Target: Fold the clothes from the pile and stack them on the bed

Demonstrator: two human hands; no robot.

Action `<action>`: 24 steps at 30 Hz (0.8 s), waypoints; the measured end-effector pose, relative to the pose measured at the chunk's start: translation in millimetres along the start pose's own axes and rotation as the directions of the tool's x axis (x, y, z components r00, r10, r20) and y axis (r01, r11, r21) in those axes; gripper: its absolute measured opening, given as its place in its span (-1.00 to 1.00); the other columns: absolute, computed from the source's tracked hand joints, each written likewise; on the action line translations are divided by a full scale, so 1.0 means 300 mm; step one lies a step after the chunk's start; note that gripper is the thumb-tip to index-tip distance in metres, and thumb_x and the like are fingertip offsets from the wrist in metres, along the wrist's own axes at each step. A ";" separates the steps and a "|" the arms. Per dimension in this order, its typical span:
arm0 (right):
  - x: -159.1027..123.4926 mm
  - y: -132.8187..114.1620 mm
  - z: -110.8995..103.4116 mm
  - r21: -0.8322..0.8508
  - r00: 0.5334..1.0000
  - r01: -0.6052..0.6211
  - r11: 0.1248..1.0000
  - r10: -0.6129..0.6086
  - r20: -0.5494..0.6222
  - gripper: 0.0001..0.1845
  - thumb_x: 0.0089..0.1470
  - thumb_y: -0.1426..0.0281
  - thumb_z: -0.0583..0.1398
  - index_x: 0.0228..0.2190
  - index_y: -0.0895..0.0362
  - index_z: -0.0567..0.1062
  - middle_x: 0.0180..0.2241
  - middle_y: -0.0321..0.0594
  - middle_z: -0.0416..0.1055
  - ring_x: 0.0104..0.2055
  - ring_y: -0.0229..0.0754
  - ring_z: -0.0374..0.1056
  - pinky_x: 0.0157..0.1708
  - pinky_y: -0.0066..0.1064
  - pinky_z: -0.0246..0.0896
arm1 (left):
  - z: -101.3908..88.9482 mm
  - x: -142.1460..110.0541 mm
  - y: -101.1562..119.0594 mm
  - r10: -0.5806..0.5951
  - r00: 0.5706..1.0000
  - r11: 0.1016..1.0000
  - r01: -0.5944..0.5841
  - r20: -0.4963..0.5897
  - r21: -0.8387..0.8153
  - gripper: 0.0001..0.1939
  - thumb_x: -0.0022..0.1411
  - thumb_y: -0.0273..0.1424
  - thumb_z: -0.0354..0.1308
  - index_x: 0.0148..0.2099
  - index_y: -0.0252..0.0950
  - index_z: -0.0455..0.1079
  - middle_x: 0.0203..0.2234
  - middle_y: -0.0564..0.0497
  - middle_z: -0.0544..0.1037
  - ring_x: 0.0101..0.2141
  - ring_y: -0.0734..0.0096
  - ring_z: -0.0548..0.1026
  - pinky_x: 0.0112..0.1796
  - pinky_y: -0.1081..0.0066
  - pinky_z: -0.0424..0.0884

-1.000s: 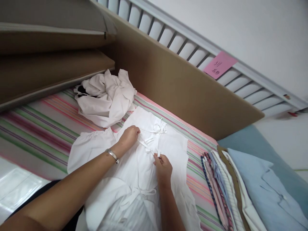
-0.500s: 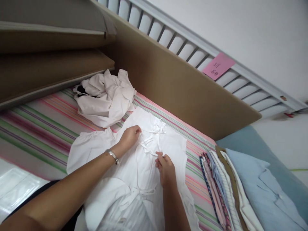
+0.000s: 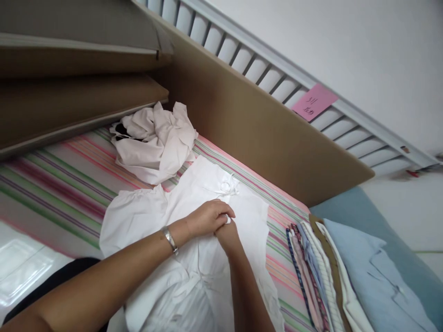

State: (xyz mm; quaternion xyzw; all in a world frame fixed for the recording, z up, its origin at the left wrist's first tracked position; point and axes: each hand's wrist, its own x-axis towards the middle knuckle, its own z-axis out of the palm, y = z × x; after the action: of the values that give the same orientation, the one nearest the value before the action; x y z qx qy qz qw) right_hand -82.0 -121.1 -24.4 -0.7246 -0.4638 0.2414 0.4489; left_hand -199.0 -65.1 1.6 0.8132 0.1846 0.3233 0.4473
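Observation:
A white garment (image 3: 187, 198) with short sleeves lies spread out, fabric ties down its front. My left hand (image 3: 209, 216), with a silver bracelet at the wrist, is closed over the middle of the front and touches my right hand (image 3: 227, 236). Between the fingers a bit of white tie (image 3: 227, 220) shows; both hands are closed on the ties, though most of them are hidden. One tied bow (image 3: 226, 186) sits above my hands, and another bow (image 3: 194, 279) lies lower down.
A crumpled off-white garment (image 3: 155, 143) lies at the back left on the striped sheet (image 3: 55, 184). To the right stand folded clothes (image 3: 318, 272) beside a light blue garment (image 3: 377, 267). A tan board (image 3: 242, 124) and a white slatted rail (image 3: 252, 60) with a pink note (image 3: 314, 102) rise behind.
My hands have come together from apart. The left moved right and down, the right slightly left, and the tie loops between them are now covered. The view has shifted slightly.

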 end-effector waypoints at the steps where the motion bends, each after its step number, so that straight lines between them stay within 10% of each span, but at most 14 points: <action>1: -0.009 -0.003 -0.005 0.004 0.999 -0.036 0.999 0.036 0.028 -0.84 -0.20 0.35 0.21 -0.69 0.13 0.40 -0.77 -0.34 0.24 -0.67 -0.28 0.15 -0.64 -0.44 0.00 | -0.002 -0.001 -0.006 -0.016 1.000 0.999 0.015 0.026 0.029 -0.74 0.11 -0.54 0.09 -0.13 -0.26 0.45 -0.25 0.00 0.55 -0.16 0.38 0.44 -0.12 0.45 0.30; 9: -0.041 0.030 -0.032 0.218 0.955 -0.287 0.933 0.260 0.145 -0.64 -0.13 0.09 0.21 -0.51 0.15 0.43 -0.64 -0.35 0.31 -0.64 -0.33 0.15 -0.61 -0.47 0.04 | -0.097 -0.001 -0.047 -0.232 0.959 0.909 0.154 0.164 0.387 -0.78 0.17 -0.29 0.12 -0.44 -0.26 0.48 -0.49 -0.01 0.58 -0.42 0.33 0.49 -0.23 0.36 0.26; 13: -0.036 0.071 -0.040 0.326 0.941 -0.334 0.884 0.290 0.177 -0.62 -0.16 0.10 0.25 -0.44 0.16 0.48 -0.58 -0.35 0.34 -0.62 -0.36 0.15 -0.62 -0.50 0.01 | -0.201 0.003 -0.014 -0.529 0.814 0.817 0.411 0.240 0.406 -0.65 0.12 -0.23 0.12 -0.63 -0.29 0.38 -0.70 0.01 0.49 -0.69 0.44 0.37 -0.51 0.45 0.23; 16: -0.040 0.089 -0.052 0.357 0.935 -0.336 0.871 0.265 0.234 -0.65 -0.17 0.15 0.29 -0.42 0.18 0.51 -0.55 -0.31 0.38 -0.57 -0.36 0.18 -0.58 -0.50 0.03 | -0.246 0.007 0.006 -0.672 0.733 0.638 0.499 0.106 0.586 -0.67 0.10 -0.25 0.13 -0.61 -0.32 0.40 -0.70 -0.04 0.48 -0.65 0.38 0.42 -0.50 0.45 0.25; 19: -0.047 0.095 -0.057 0.371 0.931 -0.342 0.863 0.256 0.262 -0.67 -0.20 0.22 0.32 -0.40 0.19 0.52 -0.58 -0.30 0.38 -0.56 -0.35 0.18 -0.56 -0.50 0.03 | -0.232 0.008 -0.003 -0.647 0.762 0.568 0.462 0.022 0.681 -0.84 -0.01 -0.35 0.24 -0.55 -0.32 0.45 -0.62 -0.09 0.52 -0.48 0.27 0.49 -0.46 0.45 0.26; 24: -0.049 0.095 -0.048 0.399 0.928 -0.358 0.844 0.272 0.256 -0.64 -0.23 0.22 0.33 -0.38 0.20 0.51 -0.57 -0.28 0.39 -0.56 -0.33 0.18 -0.57 -0.49 0.03 | -0.134 -0.001 -0.068 -0.430 0.871 0.878 0.343 0.236 0.334 -0.77 -0.06 -0.51 0.22 -0.28 -0.20 0.52 -0.47 0.05 0.56 -0.44 0.40 0.48 -0.45 0.52 0.25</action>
State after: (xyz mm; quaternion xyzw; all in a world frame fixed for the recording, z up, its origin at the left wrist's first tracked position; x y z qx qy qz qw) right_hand -64.6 -145.1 -43.4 -0.6446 -0.3122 0.4780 0.5084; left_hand -227.3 -29.8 -0.1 0.8539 0.3182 0.0680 0.4062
